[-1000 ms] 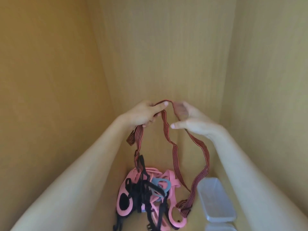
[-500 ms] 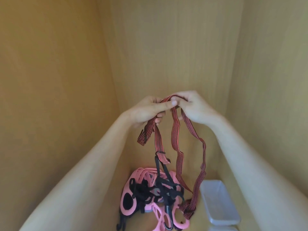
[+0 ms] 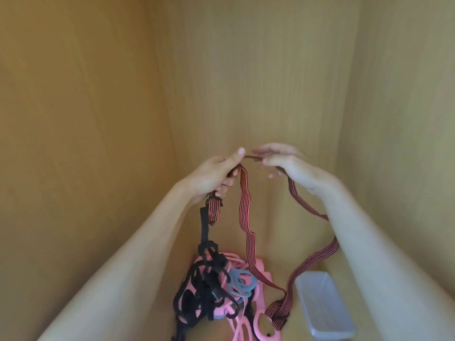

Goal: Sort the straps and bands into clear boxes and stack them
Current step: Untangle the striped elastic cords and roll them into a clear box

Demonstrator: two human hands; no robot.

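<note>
Left hand is raised before the wooden back panel. A red-and-black striped strap is pinched between its thumb and curled fingers. The strap is led across to the right hand and passes through it. The fingers there are blurred, so the grip cannot be resolved. Two long lengths are hung down from the hands and are joined in a bunched end low on a pile of pink bands, just beside a clear box. A black strap is suspended below the left hand and is tangled into the pile. A grey-blue ring is noted on top.
</note>
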